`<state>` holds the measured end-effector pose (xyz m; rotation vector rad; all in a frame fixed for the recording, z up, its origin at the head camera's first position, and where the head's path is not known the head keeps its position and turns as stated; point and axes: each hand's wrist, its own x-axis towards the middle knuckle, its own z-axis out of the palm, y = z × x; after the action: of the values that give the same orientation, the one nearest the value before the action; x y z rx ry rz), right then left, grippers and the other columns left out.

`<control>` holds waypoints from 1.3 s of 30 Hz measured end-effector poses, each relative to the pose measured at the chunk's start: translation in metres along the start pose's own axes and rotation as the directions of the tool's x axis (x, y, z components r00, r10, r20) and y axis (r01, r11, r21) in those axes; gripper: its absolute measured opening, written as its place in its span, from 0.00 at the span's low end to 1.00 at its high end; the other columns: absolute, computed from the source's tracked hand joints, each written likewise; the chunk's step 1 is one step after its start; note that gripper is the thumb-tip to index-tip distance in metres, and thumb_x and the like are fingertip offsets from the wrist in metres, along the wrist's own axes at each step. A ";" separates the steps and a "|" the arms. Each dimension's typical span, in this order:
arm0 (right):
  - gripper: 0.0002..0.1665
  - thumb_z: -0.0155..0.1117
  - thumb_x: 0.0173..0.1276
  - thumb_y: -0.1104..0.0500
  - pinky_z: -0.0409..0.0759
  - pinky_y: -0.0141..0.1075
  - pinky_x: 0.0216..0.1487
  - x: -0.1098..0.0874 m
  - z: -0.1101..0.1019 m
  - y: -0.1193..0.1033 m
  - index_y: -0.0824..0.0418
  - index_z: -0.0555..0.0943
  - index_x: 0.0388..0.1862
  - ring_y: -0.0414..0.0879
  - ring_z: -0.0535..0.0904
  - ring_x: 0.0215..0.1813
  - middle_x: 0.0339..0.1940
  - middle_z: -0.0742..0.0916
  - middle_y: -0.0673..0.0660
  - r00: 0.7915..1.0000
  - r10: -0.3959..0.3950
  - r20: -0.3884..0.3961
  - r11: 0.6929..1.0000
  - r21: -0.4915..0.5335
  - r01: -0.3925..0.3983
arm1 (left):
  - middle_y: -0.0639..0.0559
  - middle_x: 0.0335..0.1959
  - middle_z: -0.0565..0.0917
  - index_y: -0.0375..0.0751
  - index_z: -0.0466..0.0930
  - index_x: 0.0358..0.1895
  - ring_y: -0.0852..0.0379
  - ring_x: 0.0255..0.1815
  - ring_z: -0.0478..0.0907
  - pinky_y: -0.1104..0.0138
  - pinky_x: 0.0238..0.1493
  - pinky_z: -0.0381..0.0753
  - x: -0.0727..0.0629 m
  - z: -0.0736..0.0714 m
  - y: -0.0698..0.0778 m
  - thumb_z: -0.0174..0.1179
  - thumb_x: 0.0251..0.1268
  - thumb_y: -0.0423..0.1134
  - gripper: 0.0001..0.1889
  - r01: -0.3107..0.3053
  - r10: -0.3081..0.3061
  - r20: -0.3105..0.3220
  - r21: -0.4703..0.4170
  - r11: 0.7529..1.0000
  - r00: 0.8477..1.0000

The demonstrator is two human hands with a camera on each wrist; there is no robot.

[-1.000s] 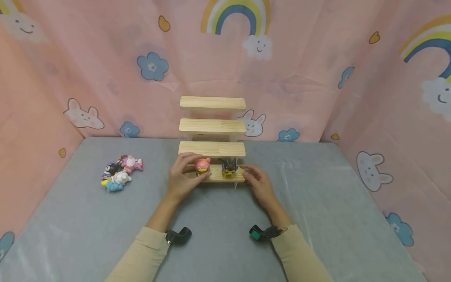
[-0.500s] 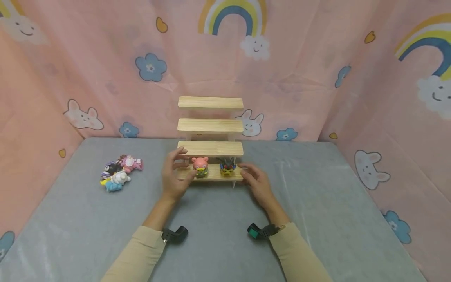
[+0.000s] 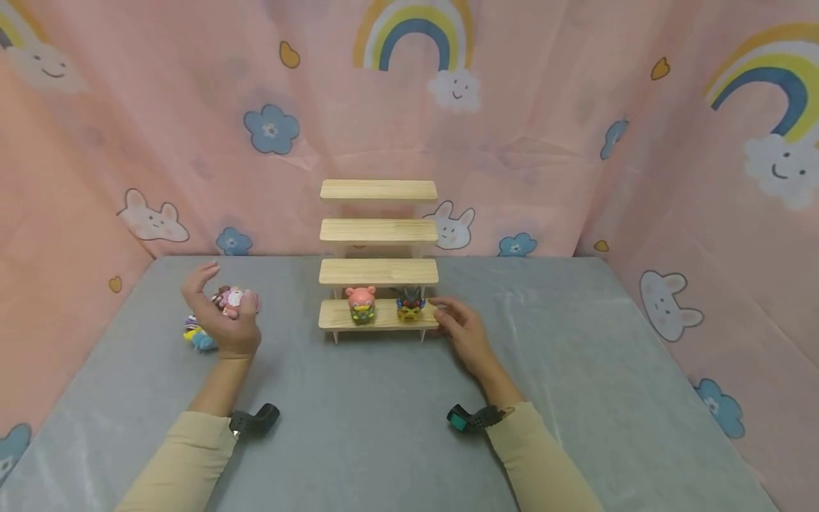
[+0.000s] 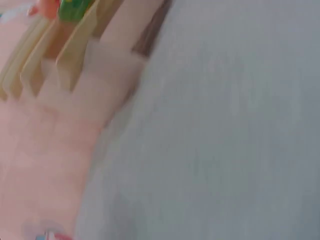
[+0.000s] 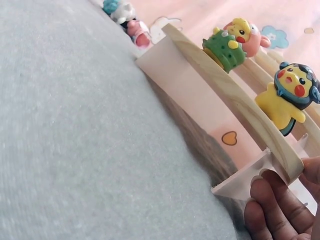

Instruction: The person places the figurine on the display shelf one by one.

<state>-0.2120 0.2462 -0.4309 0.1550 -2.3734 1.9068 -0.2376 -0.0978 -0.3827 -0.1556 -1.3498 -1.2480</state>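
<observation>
A wooden step shelf (image 3: 379, 190) with several steps stands at the back middle of the grey table. On its lowest step sit a pink and green figure (image 3: 361, 302) and a yellow figure with a black head (image 3: 410, 304). My right hand (image 3: 443, 313) holds the right end of that step. In the right wrist view its fingertips (image 5: 267, 202) are under the board (image 5: 225, 82), close to the yellow figure (image 5: 287, 97) and the pink one (image 5: 232, 42). My left hand (image 3: 217, 306) hovers with loose fingers over a pile of small figures (image 3: 201, 338) at the left and grips nothing I can see.
The grey table cloth (image 3: 384, 412) is bare in front of the shelf and to its right. Pink printed curtains (image 3: 576, 142) close off the back and both sides. The left wrist view is blurred, showing palm (image 4: 40, 165) and the shelf steps (image 4: 75, 50).
My left hand let go of the pink figure on the lowest step and moved left to the pile of figures. The right hand stayed at the shelf's right end.
</observation>
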 end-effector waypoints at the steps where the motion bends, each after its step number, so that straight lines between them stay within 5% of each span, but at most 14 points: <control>1: 0.18 0.57 0.77 0.60 0.87 0.34 0.43 0.000 0.000 0.000 0.66 0.80 0.61 0.38 0.84 0.37 0.48 0.87 0.71 1.000 0.005 0.001 1.000 -0.004 -0.005 | 0.38 0.50 0.78 0.22 0.72 0.48 0.56 0.58 0.73 0.65 0.63 0.67 0.003 -0.003 -0.001 0.55 0.42 0.44 0.30 -0.001 0.001 -0.016 0.019 1.000 1.000; 6: 0.17 0.58 0.77 0.60 0.86 0.35 0.43 0.001 0.003 0.003 0.63 0.81 0.60 0.40 0.84 0.37 0.47 0.87 0.68 1.000 0.026 0.009 1.000 -0.015 -0.026 | 0.35 0.52 0.78 0.24 0.73 0.50 0.49 0.60 0.72 0.60 0.69 0.64 0.008 -0.016 -0.008 0.59 0.47 0.38 0.26 -0.018 0.027 -0.059 0.146 0.989 0.998; 11: 0.17 0.57 0.77 0.60 0.87 0.35 0.43 0.002 0.006 0.004 0.65 0.80 0.61 0.40 0.85 0.37 0.49 0.87 0.69 1.000 0.015 0.008 1.000 -0.009 -0.015 | 0.38 0.57 0.78 0.30 0.76 0.55 0.48 0.64 0.71 0.62 0.72 0.64 0.012 -0.029 -0.027 0.64 0.54 0.32 0.23 0.063 -0.044 -0.066 0.307 0.950 0.997; 17: 0.17 0.57 0.78 0.60 0.86 0.34 0.43 0.002 0.004 0.002 0.65 0.80 0.61 0.39 0.84 0.36 0.50 0.86 0.70 1.000 0.026 -0.007 1.000 -0.010 -0.026 | 0.42 0.60 0.77 0.38 0.77 0.59 0.51 0.60 0.73 0.62 0.61 0.71 0.012 -0.047 -0.051 0.73 0.55 0.38 0.27 0.153 -0.183 0.025 0.443 0.883 0.983; 21: 0.18 0.56 0.78 0.60 0.86 0.34 0.44 0.001 0.003 0.002 0.66 0.79 0.61 0.37 0.84 0.36 0.49 0.87 0.71 1.000 0.021 -0.005 1.000 -0.009 -0.021 | 0.42 0.57 0.80 0.39 0.80 0.57 0.48 0.53 0.79 0.56 0.47 0.74 0.012 -0.050 -0.048 0.76 0.52 0.44 0.28 0.113 -0.221 0.134 0.549 0.828 0.966; 26: 0.17 0.57 0.78 0.62 0.87 0.35 0.43 0.001 0.003 0.002 0.67 0.80 0.60 0.37 0.84 0.36 0.47 0.87 0.71 1.000 0.010 -0.011 1.000 0.001 -0.010 | 0.41 0.60 0.79 0.40 0.81 0.56 0.42 0.50 0.81 0.47 0.38 0.74 0.009 -0.052 -0.048 0.76 0.52 0.51 0.30 0.043 -0.289 0.271 0.656 0.753 0.918; 32: 0.17 0.56 0.78 0.62 0.86 0.34 0.42 0.000 0.000 0.000 0.68 0.80 0.60 0.38 0.84 0.35 0.45 0.87 0.70 1.000 0.011 -0.015 1.000 -0.005 -0.011 | 0.41 0.65 0.76 0.41 0.78 0.60 0.37 0.58 0.78 0.41 0.43 0.76 0.008 -0.052 -0.047 0.71 0.56 0.57 0.32 0.062 -0.441 0.316 0.751 0.657 0.840; 39: 0.16 0.56 0.77 0.62 0.86 0.34 0.41 0.001 0.001 -0.001 0.65 0.81 0.58 0.40 0.83 0.34 0.43 0.88 0.66 0.999 0.022 -0.024 1.000 -0.023 -0.022 | 0.38 0.60 0.78 0.41 0.77 0.61 0.36 0.58 0.77 0.41 0.46 0.76 0.009 -0.053 -0.045 0.67 0.62 0.54 0.29 0.035 -0.495 0.364 0.778 0.628 0.789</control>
<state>-0.2127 0.2446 -0.4301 0.1050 -2.3905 1.8795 -0.2395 -0.1591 -0.4172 0.3244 -2.3941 -0.8012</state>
